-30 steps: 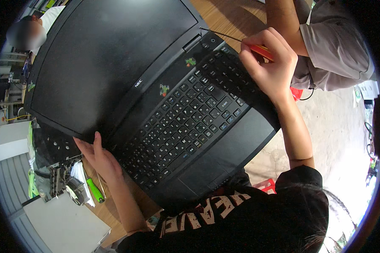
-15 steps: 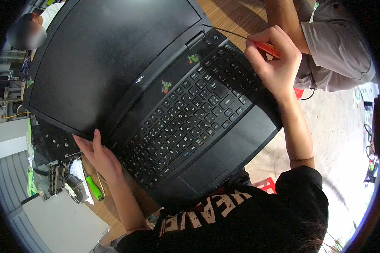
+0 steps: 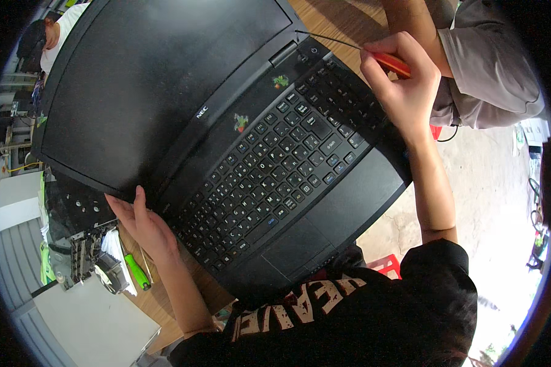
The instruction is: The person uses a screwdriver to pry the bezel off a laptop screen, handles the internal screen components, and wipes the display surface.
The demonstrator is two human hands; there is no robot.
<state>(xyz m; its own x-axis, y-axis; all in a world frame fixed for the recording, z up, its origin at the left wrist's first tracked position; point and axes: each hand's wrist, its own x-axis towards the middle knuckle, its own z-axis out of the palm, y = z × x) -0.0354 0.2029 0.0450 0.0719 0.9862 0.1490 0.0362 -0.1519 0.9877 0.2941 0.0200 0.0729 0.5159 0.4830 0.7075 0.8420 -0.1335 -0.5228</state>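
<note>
An opened black laptop [image 3: 361,199] lies tilted across the view, its dark screen [image 3: 159,79] at upper left and its keyboard [image 3: 275,165] toward me. Pinched in my right hand [image 3: 407,79] is a screwdriver [image 3: 393,63] with a red-orange handle and a thin dark shaft. Its tip meets the screen frame's lower right corner, just above the hinge. My left hand [image 3: 147,229] holds the screen's lower left edge, thumb at the front of the frame; some of its fingers are partly hidden by the edge.
A green-handled screwdriver [image 3: 137,272] lies on the wooden table [image 3: 156,306] beside a small black device [image 3: 109,272]. Dismantled black parts [image 3: 76,202] sit at the left. Another person's grey-clad leg [image 3: 492,67] is close at upper right; a second person is at upper left.
My right hand and the screwdriver have shifted slightly upward, with the tip a little higher on the screen frame's corner. My left hand has stayed nearly still.
</note>
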